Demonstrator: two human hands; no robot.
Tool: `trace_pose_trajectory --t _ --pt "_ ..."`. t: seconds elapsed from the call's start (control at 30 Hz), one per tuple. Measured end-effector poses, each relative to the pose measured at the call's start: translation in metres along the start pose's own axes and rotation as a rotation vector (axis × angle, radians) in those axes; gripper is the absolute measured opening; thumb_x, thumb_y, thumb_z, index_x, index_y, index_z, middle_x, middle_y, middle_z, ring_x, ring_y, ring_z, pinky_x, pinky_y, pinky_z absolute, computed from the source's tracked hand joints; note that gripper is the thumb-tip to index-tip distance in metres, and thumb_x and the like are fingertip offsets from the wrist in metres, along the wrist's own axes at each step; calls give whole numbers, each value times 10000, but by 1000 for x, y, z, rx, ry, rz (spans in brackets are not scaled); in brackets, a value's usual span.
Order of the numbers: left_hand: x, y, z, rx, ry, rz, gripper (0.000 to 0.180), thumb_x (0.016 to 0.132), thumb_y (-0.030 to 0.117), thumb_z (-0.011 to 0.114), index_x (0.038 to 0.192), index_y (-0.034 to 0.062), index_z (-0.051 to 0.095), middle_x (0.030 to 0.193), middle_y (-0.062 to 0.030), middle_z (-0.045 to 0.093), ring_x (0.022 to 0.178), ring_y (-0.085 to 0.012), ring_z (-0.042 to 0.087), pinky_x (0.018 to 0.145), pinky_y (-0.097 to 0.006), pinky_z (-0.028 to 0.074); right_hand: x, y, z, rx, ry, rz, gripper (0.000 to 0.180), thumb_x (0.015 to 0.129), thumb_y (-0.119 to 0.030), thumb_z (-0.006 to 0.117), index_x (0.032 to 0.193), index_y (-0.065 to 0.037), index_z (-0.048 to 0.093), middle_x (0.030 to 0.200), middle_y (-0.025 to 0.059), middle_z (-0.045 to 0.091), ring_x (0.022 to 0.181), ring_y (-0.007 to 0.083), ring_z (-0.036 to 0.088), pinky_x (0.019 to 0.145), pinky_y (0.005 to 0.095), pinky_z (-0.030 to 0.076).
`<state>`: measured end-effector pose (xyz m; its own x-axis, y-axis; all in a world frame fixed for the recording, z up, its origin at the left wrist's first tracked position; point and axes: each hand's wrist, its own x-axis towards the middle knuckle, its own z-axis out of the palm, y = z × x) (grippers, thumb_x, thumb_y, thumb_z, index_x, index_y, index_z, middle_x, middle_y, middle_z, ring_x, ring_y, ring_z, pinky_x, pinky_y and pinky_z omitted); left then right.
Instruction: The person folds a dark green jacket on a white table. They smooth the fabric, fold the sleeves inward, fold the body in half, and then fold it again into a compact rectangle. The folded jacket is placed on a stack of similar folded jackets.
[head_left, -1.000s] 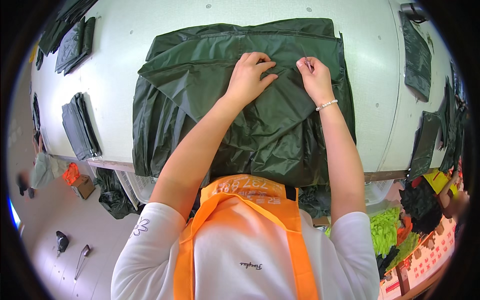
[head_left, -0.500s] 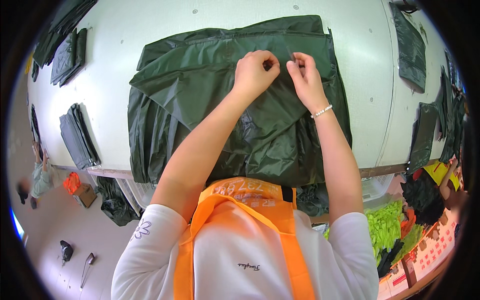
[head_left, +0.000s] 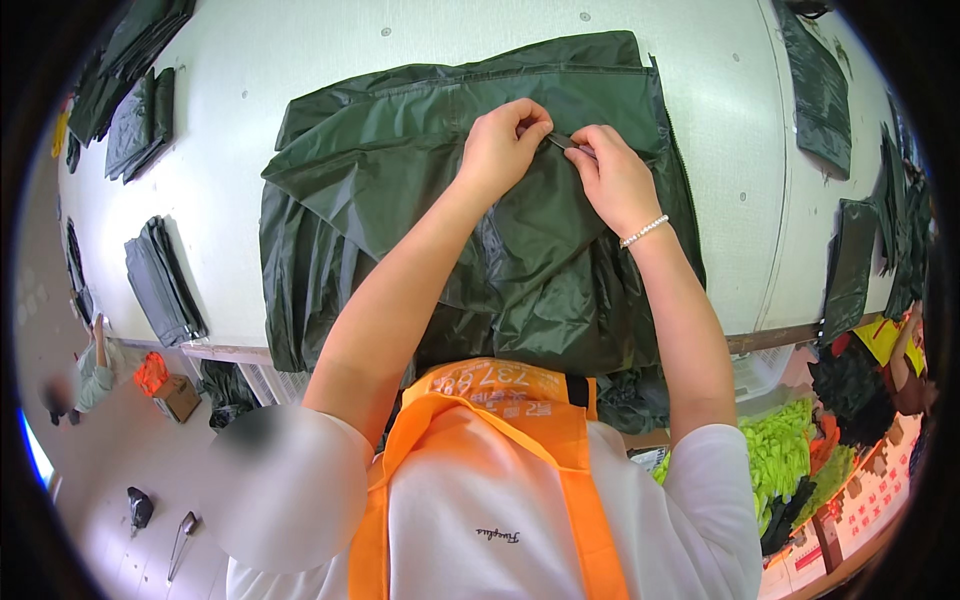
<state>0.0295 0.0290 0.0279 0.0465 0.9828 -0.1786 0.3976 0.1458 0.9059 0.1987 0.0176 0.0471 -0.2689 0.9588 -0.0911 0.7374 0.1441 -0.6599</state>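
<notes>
A dark green, shiny garment point(head_left: 390, 200) like rainwear lies spread and creased on the pale table, a zip running down its right edge. Above its upper middle, my left hand point(head_left: 503, 150) is closed in a pinch, thumb against forefinger; whatever is between the fingertips is too small to make out. Just to its right, my right hand point(head_left: 612, 175) grips a small dark tool point(head_left: 562, 143) that looks like thread snips. The tool's tip points left and reaches close to my left fingertips. Most of the tool is hidden by my right fingers.
Folded dark garments point(head_left: 163, 280) lie at the table's left, with more dark garments point(head_left: 820, 100) along its right. White baskets point(head_left: 752, 375) stand under the front edge. Bright yellow-green cloth point(head_left: 785, 450) is heaped at lower right. A cardboard box point(head_left: 177, 397) sits on the left floor near another person point(head_left: 97, 375).
My hands have come closer together. My right hand has turned inward and the dark tool now shows, pointing at my left fingertips. The garment lies much as before.
</notes>
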Motion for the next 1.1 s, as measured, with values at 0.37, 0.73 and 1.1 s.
trace_pose_trajectory --t 0.37,0.73,1.1 --pt "-107 43 -80 239 -159 187 47 775 -7 596 776 8 552 778 -91 568 706 -214 565 646 -299 462 -5 51 -43 402 231 282 241 843 -183 668 1023 -27 631 870 55 641 747 118 593 676 266 480" --pt "-264 15 -134 993 -726 -468 293 710 356 721 739 92 596 728 -111 624 702 -287 625 617 -398 485 2 50 -44 351 -21 201 228 819 -71 660 1041 -23 640 1020 52 673 878 121 619 793 256 487" --pt "-41 -1 -14 920 55 376 559 849 362 590 1315 82 461 1391 -97 422 1288 -278 378 1052 -454 297 19 13 20 155 10 113 146 739 -135 710 854 -73 647 869 70 623 804 274 621 695 366 499"
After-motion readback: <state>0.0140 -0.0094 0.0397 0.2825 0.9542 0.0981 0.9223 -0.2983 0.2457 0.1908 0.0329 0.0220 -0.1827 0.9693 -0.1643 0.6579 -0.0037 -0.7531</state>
